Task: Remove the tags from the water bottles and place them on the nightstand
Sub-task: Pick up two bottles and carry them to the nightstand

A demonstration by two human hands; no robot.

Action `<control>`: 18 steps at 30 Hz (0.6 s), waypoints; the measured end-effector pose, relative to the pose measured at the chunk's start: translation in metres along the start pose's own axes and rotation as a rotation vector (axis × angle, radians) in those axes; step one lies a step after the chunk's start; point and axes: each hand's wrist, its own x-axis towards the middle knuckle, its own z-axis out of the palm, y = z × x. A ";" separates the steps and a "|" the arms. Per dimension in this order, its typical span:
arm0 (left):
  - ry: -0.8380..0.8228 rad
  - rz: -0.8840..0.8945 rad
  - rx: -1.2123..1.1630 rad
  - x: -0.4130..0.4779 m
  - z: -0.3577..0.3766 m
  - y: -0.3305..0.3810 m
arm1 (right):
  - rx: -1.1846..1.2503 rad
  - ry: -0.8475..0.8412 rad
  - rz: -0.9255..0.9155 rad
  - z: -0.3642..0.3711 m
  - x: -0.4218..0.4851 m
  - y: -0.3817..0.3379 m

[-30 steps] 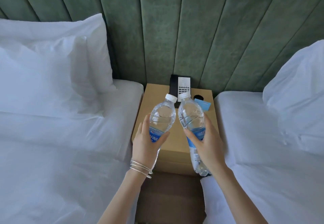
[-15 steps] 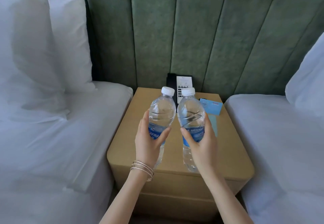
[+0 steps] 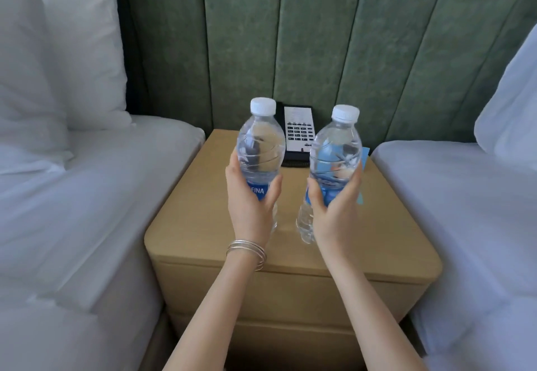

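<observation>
Clear plastic, white caps, blue labels: two water bottles held over the tan nightstand [image 3: 203, 210], apart and not touching each other. Left bottle [image 3: 260, 144]: upright, gripped round the label by the left hand [image 3: 250, 208], thumb on the near face, fingers wrapped behind. Right bottle [image 3: 335, 149]: tilted slightly, cap leaning right, gripped round the label by the right hand [image 3: 334, 210]. Whether either base touches the nightstand top cannot be told. Silver bangles [image 3: 247, 250] on the left wrist. Black telephone [image 3: 297, 135] at the nightstand's rear, against the green padded headboard [image 3: 319, 36]. Blue card [image 3: 365, 157] partly hidden behind the right bottle. Left bed [image 3: 87, 196] and right bed [image 3: 450, 196], white linen, flank the nightstand.
</observation>
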 end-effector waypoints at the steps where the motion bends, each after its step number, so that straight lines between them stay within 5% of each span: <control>1: 0.002 0.016 0.015 0.000 0.000 -0.001 | -0.008 -0.010 -0.009 0.001 0.002 0.001; 12: 0.009 0.010 0.096 0.005 0.004 0.002 | 0.046 -0.075 -0.010 -0.001 0.008 0.002; 18: -0.074 0.082 0.132 0.002 -0.007 -0.003 | -0.083 -0.249 -0.056 -0.024 -0.007 0.008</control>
